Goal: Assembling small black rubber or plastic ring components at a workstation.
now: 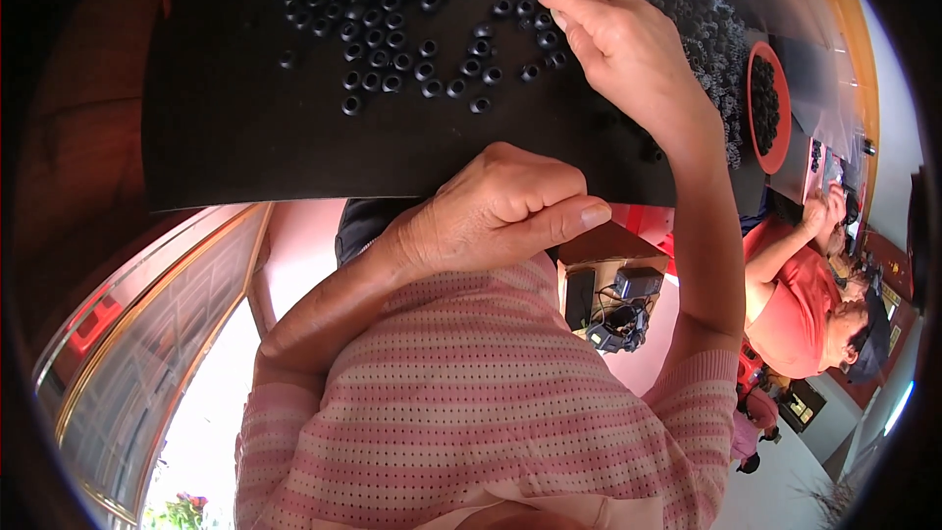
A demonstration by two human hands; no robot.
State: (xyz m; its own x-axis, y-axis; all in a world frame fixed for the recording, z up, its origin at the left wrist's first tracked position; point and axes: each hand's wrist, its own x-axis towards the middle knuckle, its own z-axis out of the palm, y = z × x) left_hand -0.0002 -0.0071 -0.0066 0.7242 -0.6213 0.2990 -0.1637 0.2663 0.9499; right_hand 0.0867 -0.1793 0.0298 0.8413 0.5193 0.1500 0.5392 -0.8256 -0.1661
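Many small round black pieces with a hole in the middle lie spread over the far part of a black tabletop. Among them, at the right edge of the spread, my right hand is closed, thumb and forefinger drawn together. Whatever its fingertips may hold is too small or hidden to tell. By the near edge of the table my left hand is curled into a fist, the thumb lying along the bent forefinger. Its palm faces away, so anything inside stays hidden.
Beyond my right wrist lies a heap of small greyish pieces. An orange-red bowl of dark pieces stands at the right. Further right, a person in an orange-red shirt works with both hands. Below the table is a box with black devices.
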